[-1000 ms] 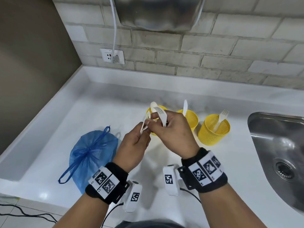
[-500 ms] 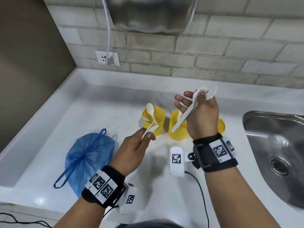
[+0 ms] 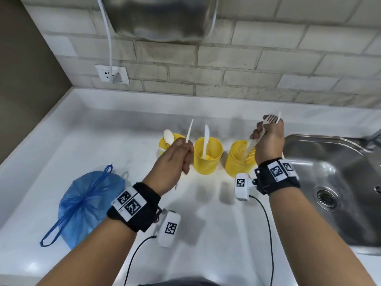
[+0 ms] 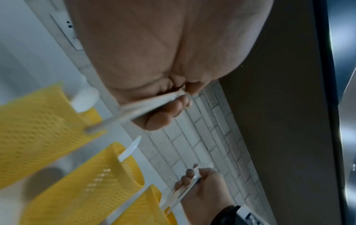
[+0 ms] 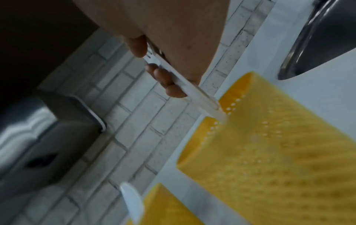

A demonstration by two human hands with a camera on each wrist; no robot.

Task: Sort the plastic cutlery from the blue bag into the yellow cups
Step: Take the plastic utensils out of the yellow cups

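Three yellow mesh cups stand in a row on the white counter: the left cup (image 3: 165, 144) holds a spoon (image 3: 169, 136), the middle cup (image 3: 208, 159) a knife (image 3: 206, 139). My right hand (image 3: 261, 133) grips white forks (image 3: 272, 119), tines up, with their handles dipping into the right cup (image 3: 237, 162). The right wrist view shows my fingers (image 5: 163, 79) wrapped round the forks (image 5: 192, 89) at the cup's rim (image 5: 237, 85). My left hand (image 3: 186, 153) pinches white cutlery (image 3: 189, 131) in front of the left cup, a knife blade pointing up. The blue bag (image 3: 88, 203) lies at the left.
A steel sink (image 3: 338, 182) lies just right of the right cup. The brick wall (image 3: 247, 79) rises behind the cups, with a socket (image 3: 112, 74) and a metal appliance (image 3: 160, 17) above. The wrist camera cables (image 3: 268, 223) trail over the front of the counter.
My right hand has carried the forks right and down, from above the middle cup into the right cup. My left hand has risen towards the left cup with its cutlery now upright.
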